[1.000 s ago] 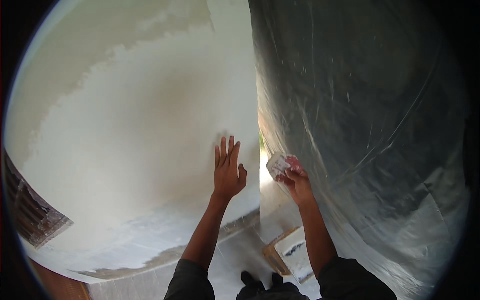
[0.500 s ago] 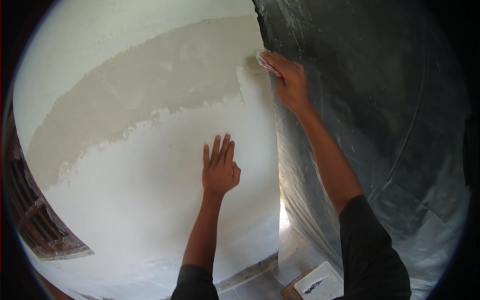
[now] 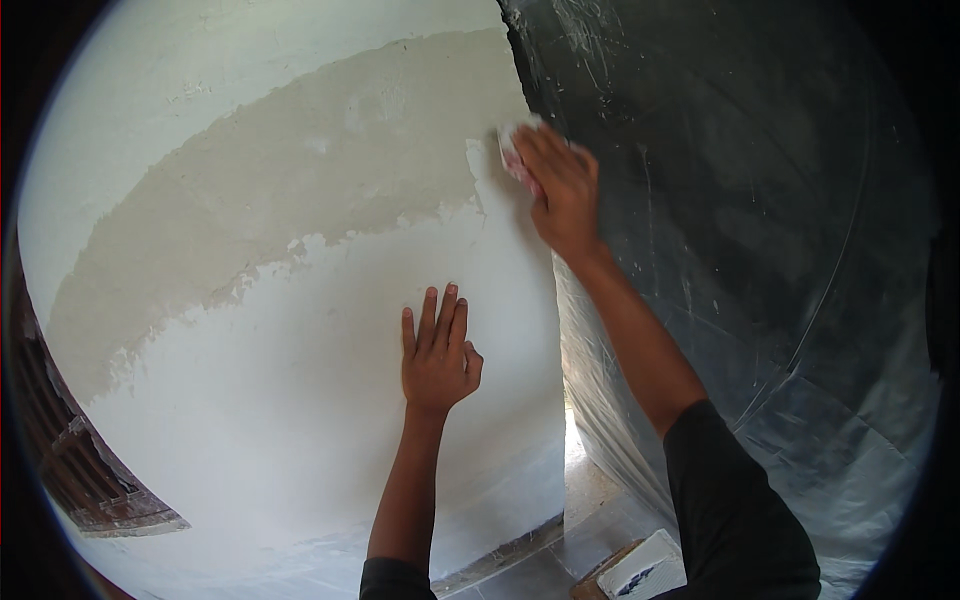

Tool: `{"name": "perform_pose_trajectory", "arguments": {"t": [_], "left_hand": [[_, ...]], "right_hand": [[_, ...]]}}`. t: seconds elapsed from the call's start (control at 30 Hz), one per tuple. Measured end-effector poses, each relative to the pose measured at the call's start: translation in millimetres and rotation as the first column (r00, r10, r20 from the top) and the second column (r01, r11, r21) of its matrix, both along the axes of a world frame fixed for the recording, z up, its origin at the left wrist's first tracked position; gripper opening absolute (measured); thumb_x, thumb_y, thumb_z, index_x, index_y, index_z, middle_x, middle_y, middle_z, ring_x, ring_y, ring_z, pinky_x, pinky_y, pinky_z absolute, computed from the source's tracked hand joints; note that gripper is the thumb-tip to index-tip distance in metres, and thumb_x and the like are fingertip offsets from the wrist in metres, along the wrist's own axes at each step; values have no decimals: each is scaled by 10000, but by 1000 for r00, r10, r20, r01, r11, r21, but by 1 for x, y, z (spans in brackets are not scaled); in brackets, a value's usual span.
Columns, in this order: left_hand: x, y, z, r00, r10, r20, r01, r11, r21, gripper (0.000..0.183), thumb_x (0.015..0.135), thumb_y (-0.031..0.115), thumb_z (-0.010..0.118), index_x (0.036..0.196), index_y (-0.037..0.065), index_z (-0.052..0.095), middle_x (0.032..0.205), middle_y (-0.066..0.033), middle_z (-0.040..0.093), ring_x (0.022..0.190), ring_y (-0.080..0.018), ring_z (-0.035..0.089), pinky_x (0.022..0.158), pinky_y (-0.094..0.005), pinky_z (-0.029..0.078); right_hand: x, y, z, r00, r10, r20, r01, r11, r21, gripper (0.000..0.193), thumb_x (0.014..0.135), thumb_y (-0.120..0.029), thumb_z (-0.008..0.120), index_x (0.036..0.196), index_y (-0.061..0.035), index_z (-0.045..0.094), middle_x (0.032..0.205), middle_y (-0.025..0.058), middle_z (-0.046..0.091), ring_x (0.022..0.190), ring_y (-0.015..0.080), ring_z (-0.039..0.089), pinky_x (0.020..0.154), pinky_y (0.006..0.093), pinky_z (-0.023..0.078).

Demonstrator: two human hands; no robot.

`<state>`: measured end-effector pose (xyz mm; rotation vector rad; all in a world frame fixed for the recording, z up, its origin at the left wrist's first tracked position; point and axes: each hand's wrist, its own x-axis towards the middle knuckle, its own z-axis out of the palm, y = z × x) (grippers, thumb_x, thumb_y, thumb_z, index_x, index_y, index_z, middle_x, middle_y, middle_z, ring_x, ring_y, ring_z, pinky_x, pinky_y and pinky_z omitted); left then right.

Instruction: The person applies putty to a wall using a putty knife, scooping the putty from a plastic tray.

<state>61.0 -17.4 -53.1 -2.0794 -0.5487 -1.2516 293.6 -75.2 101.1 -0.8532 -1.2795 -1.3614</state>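
Observation:
A white wall (image 3: 300,420) with a broad beige-grey unpainted or plastered band (image 3: 290,140) curves across in front of me. My right hand (image 3: 562,190) is closed round a flat, thin pad (image 3: 518,165), whitish with pink-red parts, at the wall's right edge. The pad lies against the wall beside the band's right end; motion smears it, and its exact kind is unclear. Lower down, my left hand (image 3: 438,365) rests on the white part of the wall, fingers stretched upward, with nothing in it.
Dark plastic sheeting (image 3: 760,230), spotted with white, hangs right of the wall edge. A brown slatted vent or window grille (image 3: 85,455) sits at lower left. On the tiled floor (image 3: 530,575), a white-topped box or board (image 3: 645,570) lies near my right sleeve.
My right hand has moved down and slightly left along the wall edge with the pad. My left hand stays on the wall. The whole view has shifted a little.

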Motion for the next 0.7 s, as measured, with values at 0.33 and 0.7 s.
{"name": "perform_pose_trajectory", "arguments": {"t": [0.33, 0.7], "left_hand": [[-3, 0, 0, 1000, -18, 14, 17, 1000, 18, 550, 825, 178, 525, 1347, 18, 585, 1528, -118, 516, 1502, -324, 354, 1241, -561, 167], [0, -7, 1, 999, -22, 43, 22, 1000, 8, 484, 823, 147, 525, 1280, 36, 643, 1499, -74, 557, 1480, -268, 402, 1247, -523, 196]], "right_hand": [[-19, 15, -56, 999, -50, -16, 46, 984, -175, 602, 794, 78, 619, 1376, -73, 588, 1450, 96, 583, 1387, 292, 504, 1118, 475, 322], [12, 13, 81, 998, -9, 65, 12, 999, -38, 561, 838, 39, 612, 1379, -103, 572, 1407, 96, 615, 1351, 328, 531, 1093, 491, 345]]}}
